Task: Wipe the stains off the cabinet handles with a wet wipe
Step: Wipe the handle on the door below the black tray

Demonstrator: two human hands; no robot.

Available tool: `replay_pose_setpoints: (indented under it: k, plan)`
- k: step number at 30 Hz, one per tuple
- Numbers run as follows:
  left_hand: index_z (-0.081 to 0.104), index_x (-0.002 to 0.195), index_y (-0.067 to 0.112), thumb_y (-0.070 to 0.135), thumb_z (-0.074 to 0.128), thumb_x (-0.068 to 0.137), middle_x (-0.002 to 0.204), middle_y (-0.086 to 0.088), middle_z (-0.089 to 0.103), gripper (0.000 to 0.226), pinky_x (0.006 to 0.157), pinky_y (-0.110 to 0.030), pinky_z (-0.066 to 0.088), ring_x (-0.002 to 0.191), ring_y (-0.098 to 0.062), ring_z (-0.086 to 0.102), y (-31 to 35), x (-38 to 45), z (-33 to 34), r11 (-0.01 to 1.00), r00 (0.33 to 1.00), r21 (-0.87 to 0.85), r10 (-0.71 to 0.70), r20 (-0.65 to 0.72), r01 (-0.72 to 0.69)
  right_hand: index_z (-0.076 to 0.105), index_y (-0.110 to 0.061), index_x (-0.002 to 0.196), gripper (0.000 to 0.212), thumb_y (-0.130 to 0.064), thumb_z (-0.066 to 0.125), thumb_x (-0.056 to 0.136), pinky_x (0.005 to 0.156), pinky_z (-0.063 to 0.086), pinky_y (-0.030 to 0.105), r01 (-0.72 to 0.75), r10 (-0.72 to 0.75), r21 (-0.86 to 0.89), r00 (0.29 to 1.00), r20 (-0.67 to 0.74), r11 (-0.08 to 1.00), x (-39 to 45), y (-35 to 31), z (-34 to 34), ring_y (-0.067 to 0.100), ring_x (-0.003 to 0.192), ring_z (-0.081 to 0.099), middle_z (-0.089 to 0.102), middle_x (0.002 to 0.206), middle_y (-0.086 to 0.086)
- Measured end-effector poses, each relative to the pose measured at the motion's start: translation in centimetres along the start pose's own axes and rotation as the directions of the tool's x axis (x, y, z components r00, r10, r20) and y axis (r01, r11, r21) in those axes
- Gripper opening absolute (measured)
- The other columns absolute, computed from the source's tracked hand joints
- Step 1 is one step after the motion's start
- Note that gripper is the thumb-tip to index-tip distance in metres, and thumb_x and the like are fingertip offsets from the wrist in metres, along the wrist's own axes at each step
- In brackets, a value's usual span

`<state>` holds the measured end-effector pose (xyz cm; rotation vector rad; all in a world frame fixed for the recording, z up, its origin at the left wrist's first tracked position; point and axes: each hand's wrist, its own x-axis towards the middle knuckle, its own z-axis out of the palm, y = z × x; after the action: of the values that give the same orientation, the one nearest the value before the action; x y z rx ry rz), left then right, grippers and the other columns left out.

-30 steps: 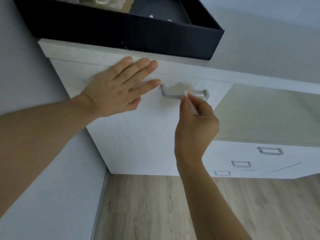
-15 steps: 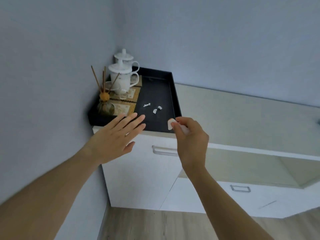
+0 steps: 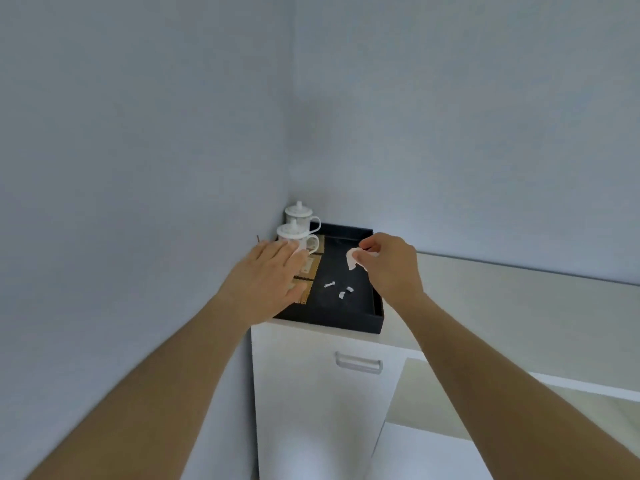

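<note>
Corner of a room with plain blue-grey walls, and a white cabinet (image 3: 311,403) tucked right into it with a pale countertop (image 3: 512,306) running off to the right. On top sits a black tray (image 3: 375,315) holding two lidded white mugs (image 3: 298,233) at the back, some woven coasters (image 3: 313,268) and a few little white scraps (image 3: 341,292) on its dark floor.

The person's right hand (image 3: 391,265) is up over the tray, fingers curled and pinching a small crumpled wet wipe (image 3: 353,258) that hangs down from the fingertips. The left hand (image 3: 266,278) is flat and relaxed, fingers straight, holding nothing, hovering over the tray's left side in front of the mugs. Can't tell if it's actually touching anything.

The cabinet handle (image 3: 358,363), a silver bar on the door front, sits well below both hands with nothing on it. No stains can be made out on it from this angle.

Looks like the wipe is headed for the tray, maybe to be dropped there or refolded. If it's a refold, a fresh clean face turned outward would do the job best, and the left hand could steady it. Worth keeping clear of the mugs, since they're close by and would tip easily.
</note>
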<state>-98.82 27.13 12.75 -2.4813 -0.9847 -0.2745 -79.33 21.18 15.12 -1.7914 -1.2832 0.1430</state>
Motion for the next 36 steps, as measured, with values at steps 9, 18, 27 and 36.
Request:
replay_pose_setpoints:
  k: [9, 18, 27, 36]
  plan:
    - [0.009, 0.151, 0.018, 0.048, 0.018, 0.101, 0.159, -0.002, 0.010, 0.059, 0.117, -0.035, 0.004, 0.145, -0.019, 0.010, 2.6, -4.9, -7.4, 0.902, 0.912, 0.214, -0.400, 0.091, 0.375, 0.068, -0.008, 0.100, 0.014, -0.013, 0.062, 0.088, 0.074, 0.045, 0.020, 0.312, -0.333, 0.127, 0.919, 0.209, 0.942, 1.3, -3.7, -3.7, 0.016, 0.088, 0.059, 0.067, 0.102, 0.006]
    - [0.012, 0.150, 0.019, 0.047, 0.024, 0.101, 0.154, 0.000, 0.022, 0.058, 0.117, -0.034, 0.005, 0.143, -0.018, 0.015, 12.3, -17.8, -16.5, 0.640, 0.605, 0.392, -0.763, 0.227, 0.660, 0.071, -0.007, 0.084, 0.008, -0.012, 0.066, 0.080, 0.072, 0.050, 0.029, 0.448, -0.635, 0.455, 0.610, 0.474, 0.770, -9.8, -9.5, -5.1, 0.024, 0.084, 0.065, 0.070, 0.088, 0.008]
    - [0.017, 0.148, 0.018, 0.046, 0.027, 0.101, 0.149, 0.000, 0.031, 0.056, 0.117, -0.033, 0.007, 0.140, -0.019, 0.021, 24.1, -39.3, -32.4, 0.173, 0.151, 0.594, -0.985, 0.087, 0.786, 0.068, -0.007, 0.075, 0.006, -0.013, 0.067, 0.075, 0.059, 0.047, 0.026, 0.391, -0.887, 0.796, 0.185, 0.424, 0.462, -31.7, -21.1, -11.8, 0.025, 0.077, 0.063, 0.068, 0.081, 0.005]
    - [0.020, 0.148, 0.019, 0.048, 0.030, 0.100, 0.148, 0.000, 0.034, 0.056, 0.116, -0.033, 0.009, 0.139, -0.018, 0.025, 48.6, -60.0, -49.3, -0.260, -0.273, 0.721, -0.957, -0.101, 0.643, 0.068, -0.006, 0.081, 0.012, -0.017, 0.065, 0.083, 0.062, 0.044, 0.024, 0.180, -0.947, 0.971, -0.252, 0.198, 0.156, -63.9, -24.7, -26.3, 0.021, 0.074, 0.059, 0.065, 0.078, 0.005]
